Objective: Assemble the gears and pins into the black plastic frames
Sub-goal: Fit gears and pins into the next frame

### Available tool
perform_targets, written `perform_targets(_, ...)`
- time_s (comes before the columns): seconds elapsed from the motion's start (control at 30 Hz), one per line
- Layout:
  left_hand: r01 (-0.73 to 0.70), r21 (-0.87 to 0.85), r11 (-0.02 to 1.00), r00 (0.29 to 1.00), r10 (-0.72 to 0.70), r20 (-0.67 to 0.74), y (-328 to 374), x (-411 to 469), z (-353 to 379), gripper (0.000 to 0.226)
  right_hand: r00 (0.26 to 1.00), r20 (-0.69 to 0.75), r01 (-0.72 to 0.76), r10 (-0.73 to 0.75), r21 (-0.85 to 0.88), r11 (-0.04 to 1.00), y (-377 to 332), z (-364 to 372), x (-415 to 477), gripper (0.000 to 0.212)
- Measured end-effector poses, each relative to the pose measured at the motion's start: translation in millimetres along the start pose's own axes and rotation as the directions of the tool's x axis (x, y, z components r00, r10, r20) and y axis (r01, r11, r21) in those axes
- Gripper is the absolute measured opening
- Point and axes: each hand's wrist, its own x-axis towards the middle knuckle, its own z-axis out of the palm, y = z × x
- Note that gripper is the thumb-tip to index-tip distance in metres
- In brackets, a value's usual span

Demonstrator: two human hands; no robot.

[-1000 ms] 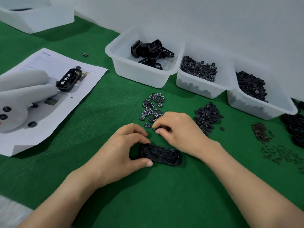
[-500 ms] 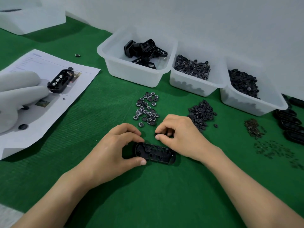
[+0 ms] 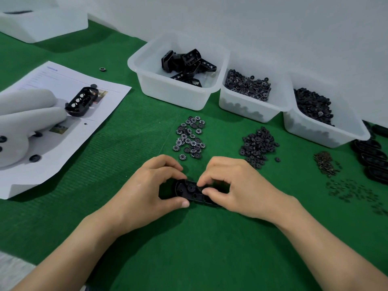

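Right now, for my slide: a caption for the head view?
Left hand grips a black frame; right hand pinches at its middle.

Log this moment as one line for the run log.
step: frame assembly | left hand: grips frame end | right hand: pinches frame middle | frame: flat on mat

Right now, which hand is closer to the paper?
Left. The left hand sits right of the paper, gripping the frame; the right hand is farther right.

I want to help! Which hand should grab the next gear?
Probably the right hand: the left hand grips the black frame steady, and the loose gears lie just beyond.
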Motion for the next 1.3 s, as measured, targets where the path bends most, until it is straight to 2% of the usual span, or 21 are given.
perform_targets(0.1,0.001,-0.007,1.000,1.000,-0.001,0.000,0,0,0,0.040,0.999,0.024,0.037,-0.035,-0.090,0.995,-2,1,-1,0.014)
perform_targets(0.2,0.007,-0.012,1.000,1.000,-0.007,-0.002,-1,0,1,0.040,0.997,0.070,0.027,-0.022,-0.078,0.997,-2,-4,2,0.014)
perform_targets(0.3,0.000,-0.010,1.000,1.000,0.000,-0.001,-2,0,1,0.042,0.999,-0.027,-0.023,0.022,-0.016,1.000,-1,-8,19,0.014)
perform_targets(0.37,0.002,-0.009,1.000,1.000,-0.002,0.003,-2,0,1,0.044,0.992,-0.101,-0.081,0.074,-0.069,0.994,0,-4,37,0.017)
perform_targets(0.43,0.007,-0.014,1.000,1.000,-0.007,0.003,-2,-1,1,0.044,0.990,-0.098,-0.118,0.104,-0.148,0.982,-1,5,53,0.020)
perform_targets(0.53,0.007,-0.015,1.000,1.000,-0.007,-0.001,-2,0,2,0.043,0.991,-0.075,-0.125,0.111,-0.211,0.969,-5,14,62,0.013)
perform_targets(0.6,0.005,-0.015,1.000,1.000,-0.005,-0.004,-3,0,2,0.042,0.991,-0.082,-0.121,0.107,-0.201,0.972,-3,13,60,0.007)
perform_targets(0.83,-0.001,-0.010,1.000,1.000,0.001,0.001,-5,1,2,0.046,0.984,-0.074,-0.168,0.163,-0.064,0.984,8,10,41,0.017)
perform_targets(1.0,-0.005,-0.006,1.000,1.000,0.005,-0.003,-4,1,2,0.045,0.980,-0.081,-0.181,0.180,-0.004,0.983,10,13,44,0.005)
perform_targets(1.1,0.001,-0.007,1.000,1.000,-0.001,-0.011,-3,0,2,0.043,0.978,-0.077,-0.190,0.194,0.058,0.980,16,8,36,0.016)
perform_targets(1.2,-0.003,-0.005,1.000,1.000,0.003,-0.012,-3,1,1,0.041,0.988,-0.024,-0.154,0.154,0.008,0.988,15,8,35,0.027)
perform_targets(1.3,-0.002,-0.006,1.000,1.000,0.002,-0.015,-1,0,1,0.040,0.991,-0.010,-0.132,0.132,-0.033,0.991,10,11,41,0.017)
